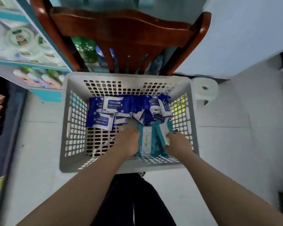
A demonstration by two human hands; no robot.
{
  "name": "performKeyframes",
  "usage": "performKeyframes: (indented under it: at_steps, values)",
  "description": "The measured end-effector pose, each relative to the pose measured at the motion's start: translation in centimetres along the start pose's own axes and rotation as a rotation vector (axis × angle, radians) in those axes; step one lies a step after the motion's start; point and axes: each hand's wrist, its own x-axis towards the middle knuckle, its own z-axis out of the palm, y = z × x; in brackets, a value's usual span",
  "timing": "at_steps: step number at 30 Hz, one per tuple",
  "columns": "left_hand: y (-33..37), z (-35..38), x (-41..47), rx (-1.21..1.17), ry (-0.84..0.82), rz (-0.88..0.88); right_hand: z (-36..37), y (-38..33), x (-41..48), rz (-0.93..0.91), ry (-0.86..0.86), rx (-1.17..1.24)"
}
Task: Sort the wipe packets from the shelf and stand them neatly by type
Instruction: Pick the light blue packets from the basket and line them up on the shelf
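While both hands reach down into the basket (64,128), the wipe packets lie in two groups on its bottom: the blue packets (114,104) — glossy blue-and-white film pouches, one with "75%" legible on a white label — are heaped loosely along the far wall, overlapping at mixed angles, and the teal packets (148,141) stand on edge, side by side, in the near right corner against the near wall. The teal ones are slim, flat pouches with pale faces and teal borders; their print is too blurred to read. The left hand (129,141) lies with its fingers fairly straight, pressed flat against the left side of the teal bunch and gripping nothing. The right hand (178,143) is at the bunch's right side, thumb on the face of the outermost packet and fingers beyond it, pinching it, though blur softens the detail. The basket is pale grey rigid plastic, rectangular, with a smooth rim and lattice walls and bottom — its near left part is bare. It sits on a pale floor (39,152), its far rim just before a dark red wooden chair (121,28) with curved rails. A white paper roll (204,88) stands near the far right corner, outside. A shelf (23,46) of packaged goods runs along the left, apart from the basket.
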Motion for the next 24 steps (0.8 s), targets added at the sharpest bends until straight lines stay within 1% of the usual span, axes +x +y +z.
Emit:
performKeyframes:
  at_steps: [4,6,8,10,12,14,17,18,20,22,24]
  values:
    - [0.0,2.4,2.3,-0.103,-0.092,-0.03,2.1,1.0,1.7,0.125,-0.025,0.182]
    - [0.0,3.6,3.3,-0.193,-0.123,-0.06,3.2,1.3,2.5,0.172,-0.021,0.274]
    - [0.4,4.8,4.0,-0.302,-0.141,-0.135,4.4,1.7,3.4,0.202,-0.011,0.323]
    - [1.0,5.5,4.3,-0.462,-0.153,-0.249,5.4,2.1,4.0,0.213,0.006,0.353]
    - [1.7,6.0,4.5,-0.559,-0.135,-0.345,6.1,2.4,4.6,0.227,0.033,0.38]
    - [2.4,6.4,4.7,-0.588,-0.084,-0.384,6.4,2.6,5.1,0.252,0.054,0.431]
    - [3.3,6.6,5.1,-0.656,-0.028,-0.341,6.5,2.5,5.8,0.287,0.087,0.476]
    - [3.4,6.5,5.2,-0.717,-0.02,-0.332,6.4,2.4,5.9,0.284,0.104,0.481]
    - [3.5,6.0,5.3,-0.872,0.001,-0.394,6.4,2.2,5.9,0.24,0.15,0.523]
    - [3.0,5.3,5.4,-0.968,0.03,-0.465,5.9,1.9,5.6,0.17,0.188,0.631]
    - [1.7,4.7,5.3,-1.029,0.046,-0.497,5.0,1.5,5.4,0.103,0.185,0.767]
